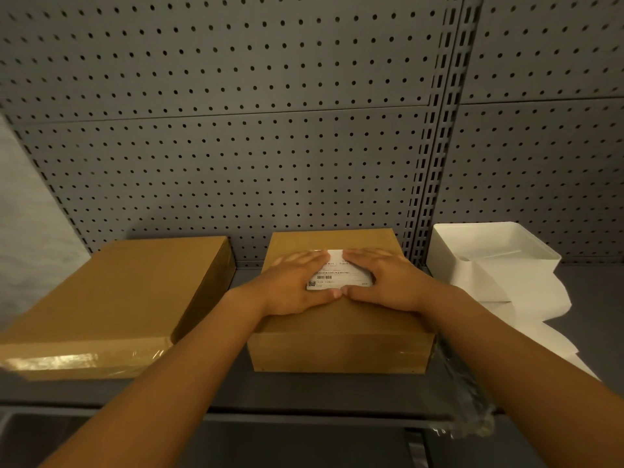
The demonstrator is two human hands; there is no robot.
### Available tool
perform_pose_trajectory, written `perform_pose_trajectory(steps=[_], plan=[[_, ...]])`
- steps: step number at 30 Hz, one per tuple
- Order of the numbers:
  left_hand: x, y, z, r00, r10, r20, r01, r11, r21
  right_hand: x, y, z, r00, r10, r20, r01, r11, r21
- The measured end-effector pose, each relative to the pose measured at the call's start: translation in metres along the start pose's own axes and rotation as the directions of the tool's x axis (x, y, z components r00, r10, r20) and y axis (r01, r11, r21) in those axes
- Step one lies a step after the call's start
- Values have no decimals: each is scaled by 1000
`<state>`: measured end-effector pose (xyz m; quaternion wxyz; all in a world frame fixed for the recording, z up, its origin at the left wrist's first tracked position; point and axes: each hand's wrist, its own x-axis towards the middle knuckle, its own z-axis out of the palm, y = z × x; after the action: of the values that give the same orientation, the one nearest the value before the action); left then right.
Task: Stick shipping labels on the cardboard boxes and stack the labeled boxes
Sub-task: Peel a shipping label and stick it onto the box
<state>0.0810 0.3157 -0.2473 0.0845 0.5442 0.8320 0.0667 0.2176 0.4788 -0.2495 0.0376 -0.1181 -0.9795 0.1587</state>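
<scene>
While both arms reach forward, left hand (293,286) and right hand (387,281) press flat, thumbs touching, on white label (337,275) atop brown box (341,332); bigger box (111,298) sits left.

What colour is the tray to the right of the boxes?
White; the tray shows plainly in the head view, standing against the pegboard.

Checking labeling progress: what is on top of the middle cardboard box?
A white shipping label, pressed flat by the left hand and right hand. The hands cover the label's side edges.
</scene>
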Motion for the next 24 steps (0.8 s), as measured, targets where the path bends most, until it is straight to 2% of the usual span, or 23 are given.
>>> perform_pose_trajectory(steps=[3, 7, 10, 13, 16, 19, 21, 24], plan=[[1, -2, -1, 996, -88, 5, 87, 996, 21, -1, 6, 2, 997, 79, -14, -79, 997, 5], [-6, -3, 3, 980, -158, -121, 154, 987, -39, -10, 11, 5, 981, 157, -113, -158, 987, 2], [-10, -6, 5, 936, -274, -221, 232, 952, -199, -18, 14, 7, 948, 271, -165, -243, 955, 172], [-17, -7, 2, 900, -400, -175, 303, 860, -410, -21, 12, 9, 914, 374, -160, -292, 877, 381], [-24, -6, -1, 881, -454, -133, 326, 787, -524, -23, 10, 11, 890, 437, -128, -331, 815, 476], [-31, -9, 1, 862, -506, -36, 349, 643, -682, -27, 13, 12, 843, 528, -104, -378, 718, 585], [-35, -12, 6, 853, -521, 26, 376, 579, -724, -33, 16, 13, 817, 574, -55, -407, 642, 650], [-40, -10, 10, 840, -539, 63, 364, 474, -801, -39, 14, 17, 822, 569, 5, -426, 609, 669]])
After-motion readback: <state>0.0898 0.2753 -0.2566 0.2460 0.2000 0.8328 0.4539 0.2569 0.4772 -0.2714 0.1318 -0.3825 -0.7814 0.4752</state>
